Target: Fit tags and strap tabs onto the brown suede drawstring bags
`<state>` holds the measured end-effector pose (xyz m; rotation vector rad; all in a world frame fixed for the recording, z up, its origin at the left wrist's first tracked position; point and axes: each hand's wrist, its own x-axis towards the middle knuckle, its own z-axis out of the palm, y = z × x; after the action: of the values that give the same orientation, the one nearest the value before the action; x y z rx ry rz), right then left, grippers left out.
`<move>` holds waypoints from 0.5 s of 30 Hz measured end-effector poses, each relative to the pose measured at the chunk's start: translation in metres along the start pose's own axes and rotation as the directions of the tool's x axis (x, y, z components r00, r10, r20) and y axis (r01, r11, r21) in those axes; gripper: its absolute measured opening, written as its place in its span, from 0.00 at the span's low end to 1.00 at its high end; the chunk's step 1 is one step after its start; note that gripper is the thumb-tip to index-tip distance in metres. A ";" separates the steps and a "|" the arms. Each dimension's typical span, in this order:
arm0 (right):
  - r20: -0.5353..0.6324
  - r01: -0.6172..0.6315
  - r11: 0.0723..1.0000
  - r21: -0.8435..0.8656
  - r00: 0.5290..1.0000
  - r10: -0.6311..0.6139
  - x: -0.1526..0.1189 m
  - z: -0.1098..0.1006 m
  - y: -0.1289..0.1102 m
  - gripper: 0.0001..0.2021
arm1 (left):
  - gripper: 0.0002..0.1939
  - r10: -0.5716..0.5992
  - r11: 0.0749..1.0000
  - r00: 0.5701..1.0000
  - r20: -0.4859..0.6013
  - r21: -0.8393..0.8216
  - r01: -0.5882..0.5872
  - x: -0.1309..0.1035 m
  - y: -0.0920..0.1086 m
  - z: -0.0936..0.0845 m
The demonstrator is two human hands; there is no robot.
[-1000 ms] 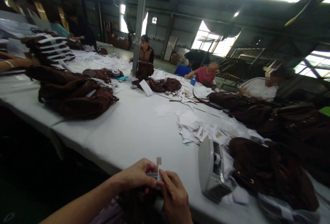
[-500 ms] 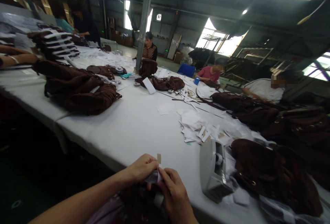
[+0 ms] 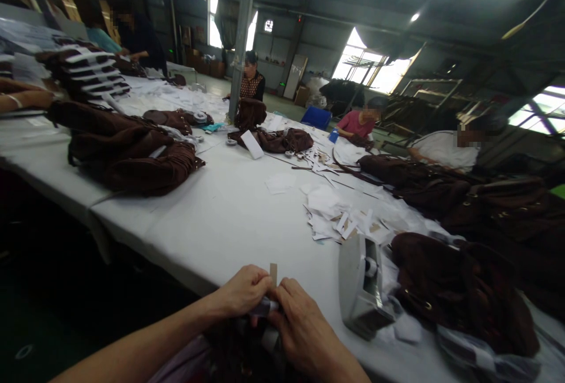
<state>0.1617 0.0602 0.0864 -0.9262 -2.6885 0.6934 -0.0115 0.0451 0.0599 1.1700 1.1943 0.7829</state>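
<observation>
At the table's near edge my left hand [image 3: 249, 290] is closed, its fingertips pinching beside a small tan strip [image 3: 273, 275] that sticks up between the hands. My right hand [image 3: 295, 318] meets it from the right, thumb and fingers pressed on the same spot. A whitish wrapping [image 3: 263, 307] shows between and below the fingers. Under both hands lies a dark brown item [image 3: 241, 350], mostly in shadow on my lap. The fingers partly hide what they grip.
A grey tape dispenser [image 3: 359, 289] stands right of my hands, beside a brown bag [image 3: 463, 289]. Paper scraps [image 3: 326, 203] lie behind it. More brown bags [image 3: 128, 147] are at the left. A metal post [image 3: 242, 42] rises from the white table [image 3: 212, 224]; several people work around it.
My right hand has turned and moved up against my left fingertips, covering more of the white wrapping. The tan strip looks narrower and longer. The view has shifted slightly.
</observation>
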 end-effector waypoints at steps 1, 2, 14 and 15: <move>0.005 -0.002 1.000 -0.013 1.000 0.002 0.000 -0.001 0.000 0.13 | 0.14 -0.001 1.000 1.000 0.030 -0.020 0.002 -0.002 0.003 -0.001; 0.000 0.001 1.000 -0.026 1.000 -0.001 0.001 -0.001 0.000 0.12 | 0.12 0.010 0.999 0.998 0.069 -0.038 -0.008 -0.003 0.006 -0.002; -0.174 0.178 0.973 -0.145 0.964 -0.203 -0.002 0.009 0.009 0.22 | 0.10 -0.053 0.972 0.999 -0.013 -0.230 0.049 0.001 -0.007 -0.002; -0.206 0.147 0.986 -0.075 0.965 -0.159 -0.003 0.009 0.012 0.24 | 0.10 -0.056 0.975 0.998 -0.026 -0.219 0.049 0.000 -0.008 -0.002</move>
<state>0.1672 0.0631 0.0724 -0.7483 -2.5688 0.4569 -0.0146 0.0438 0.0523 0.9450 1.1294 0.8719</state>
